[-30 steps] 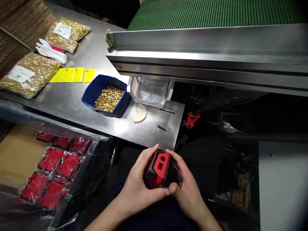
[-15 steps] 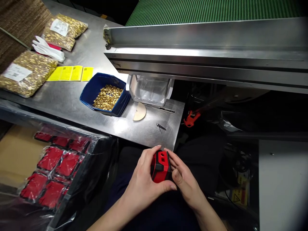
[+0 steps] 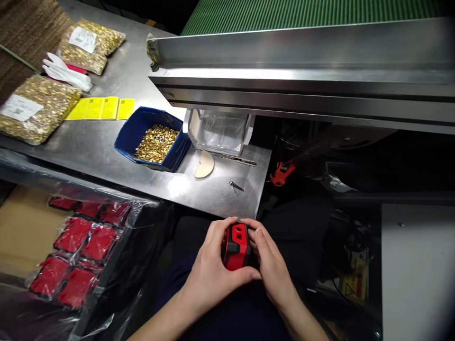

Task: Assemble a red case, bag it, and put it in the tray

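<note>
A small red and black plastic housing (image 3: 236, 246) is held over my lap, just below the front edge of the steel table (image 3: 106, 147). My left hand (image 3: 209, 267) wraps around its left side with the thumb under it. Against its right side presses my right hand (image 3: 272, 267), fingers curled over the top edge. A blue bin (image 3: 130, 137) of small brass parts stands on the table ahead and to the left.
A clear plastic bin (image 3: 220, 132) sits under the conveyor frame (image 3: 302, 80). Bags of brass parts (image 3: 33, 106), white gloves (image 3: 64, 71), yellow labels (image 3: 101, 108) and a small screw (image 3: 235, 186) lie on the table. A box of bagged red parts (image 3: 76, 246) is at lower left.
The housing has been turned in my hands and brought slightly up and to the right. My right fingers have closed over its top edge.
</note>
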Tool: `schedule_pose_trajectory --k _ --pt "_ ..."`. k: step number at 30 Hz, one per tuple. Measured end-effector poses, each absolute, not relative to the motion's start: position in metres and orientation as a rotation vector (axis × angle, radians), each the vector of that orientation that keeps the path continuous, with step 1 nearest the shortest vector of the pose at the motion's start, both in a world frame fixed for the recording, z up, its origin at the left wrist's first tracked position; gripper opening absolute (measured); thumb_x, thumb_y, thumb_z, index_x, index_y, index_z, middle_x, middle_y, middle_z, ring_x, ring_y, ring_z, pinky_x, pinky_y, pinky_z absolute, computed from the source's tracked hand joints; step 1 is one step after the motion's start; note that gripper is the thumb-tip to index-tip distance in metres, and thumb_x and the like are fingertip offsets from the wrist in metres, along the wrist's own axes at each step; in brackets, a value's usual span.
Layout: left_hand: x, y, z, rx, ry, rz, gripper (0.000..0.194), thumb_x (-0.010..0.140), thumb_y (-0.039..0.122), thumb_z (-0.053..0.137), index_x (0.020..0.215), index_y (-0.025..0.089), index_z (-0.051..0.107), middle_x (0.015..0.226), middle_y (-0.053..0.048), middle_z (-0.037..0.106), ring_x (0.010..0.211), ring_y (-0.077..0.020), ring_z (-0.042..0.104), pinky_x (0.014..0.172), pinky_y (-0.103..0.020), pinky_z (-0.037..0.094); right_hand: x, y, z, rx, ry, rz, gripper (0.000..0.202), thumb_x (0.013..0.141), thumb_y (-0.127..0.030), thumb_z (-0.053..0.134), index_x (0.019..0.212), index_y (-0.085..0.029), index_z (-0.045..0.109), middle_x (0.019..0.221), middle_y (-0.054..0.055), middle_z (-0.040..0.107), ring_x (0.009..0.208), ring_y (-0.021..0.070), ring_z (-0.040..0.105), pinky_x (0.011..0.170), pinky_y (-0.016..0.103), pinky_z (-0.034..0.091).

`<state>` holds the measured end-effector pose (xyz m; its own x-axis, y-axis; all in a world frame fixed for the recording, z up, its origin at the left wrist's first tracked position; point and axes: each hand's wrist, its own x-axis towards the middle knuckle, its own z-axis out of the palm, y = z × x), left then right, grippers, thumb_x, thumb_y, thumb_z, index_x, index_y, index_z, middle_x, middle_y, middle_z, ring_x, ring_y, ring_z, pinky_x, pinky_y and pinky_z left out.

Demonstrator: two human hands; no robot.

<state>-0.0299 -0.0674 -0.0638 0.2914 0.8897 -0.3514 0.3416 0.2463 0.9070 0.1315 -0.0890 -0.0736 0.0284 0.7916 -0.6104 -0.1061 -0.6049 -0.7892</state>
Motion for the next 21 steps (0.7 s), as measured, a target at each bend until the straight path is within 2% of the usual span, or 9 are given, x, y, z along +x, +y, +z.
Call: schedule_pose_trajectory --k 3,8,11,14,17,21 --pt "-0.03 -0.065 -0.066 1.279 1.262 0.569 0.093 0.065 0.041 0.098 0.141 0.034 0.046 0.138 -0.005 0.053 0.125 -0.0286 0.057 0.109 -0.045 0.05 0.136 -0.092 -0.073 -1.604 -0.686 1.703 0.052 0.104 -0.066 0.04 0.139 -0.032 0.06 0.139 0.006 0.067 0.128 0.0288 0.063 0.113 0.048 0.048" --pt "-0.029 -0.065 -0.07 1.245 1.25 0.553 0.092 0.066 0.049 0.096 0.142 0.034 0.046 0.14 -0.005 0.053 0.126 -0.0284 0.057 0.106 -0.043 0.052 0.143 -0.091 -0.071 -1.607 -0.783 1.732 0.052 0.105 -0.065 0.039 0.143 -0.033 0.055 0.141 0.006 0.066 0.129 0.0274 0.063 0.116 0.048 0.044" --pt "-0.028 -0.065 -0.07 1.261 1.261 0.53 0.092 0.067 0.047 0.096 0.142 0.034 0.046 0.14 -0.005 0.053 0.126 -0.0277 0.057 0.106 -0.043 0.052 0.144 -0.085 -0.065 -1.562 -0.867 1.751 0.051 0.102 -0.063 0.052 0.14 -0.028 0.055 0.131 0.008 0.071 0.118 0.0268 0.069 0.107 0.043 0.052" --pt "-0.027 -0.065 -0.07 1.257 1.266 0.52 0.092 0.066 0.046 0.096 0.142 0.034 0.046 0.14 -0.005 0.054 0.128 -0.0286 0.057 0.108 -0.044 0.05 0.143 -0.078 -0.061 -1.57 -0.887 1.769 0.048 0.099 -0.062 0.058 0.13 -0.024 0.057 0.113 0.008 0.077 0.1 0.0243 0.075 0.092 0.037 0.057" --pt "-0.028 -0.066 -0.07 1.229 1.278 0.523 0.089 0.067 0.048 0.095 0.14 0.031 0.048 0.14 -0.007 0.056 0.129 -0.0307 0.056 0.11 -0.046 0.048 0.143 -0.076 -0.062 -1.694 -1.001 1.696 0.045 0.101 -0.063 0.052 0.124 -0.025 0.06 0.104 0.005 0.078 0.093 0.0223 0.075 0.084 0.033 0.056" --pt "-0.03 -0.063 -0.068 1.131 1.244 0.52 0.088 0.066 0.051 0.094 0.14 0.03 0.051 0.142 -0.007 0.057 0.131 -0.0325 0.056 0.112 -0.047 0.046 0.144 -0.077 -0.071 -1.829 -1.119 1.574 0.046 0.104 -0.065 0.042 0.115 -0.027 0.065 0.1 0.003 0.078 0.088 0.0215 0.073 0.08 0.033 0.054"
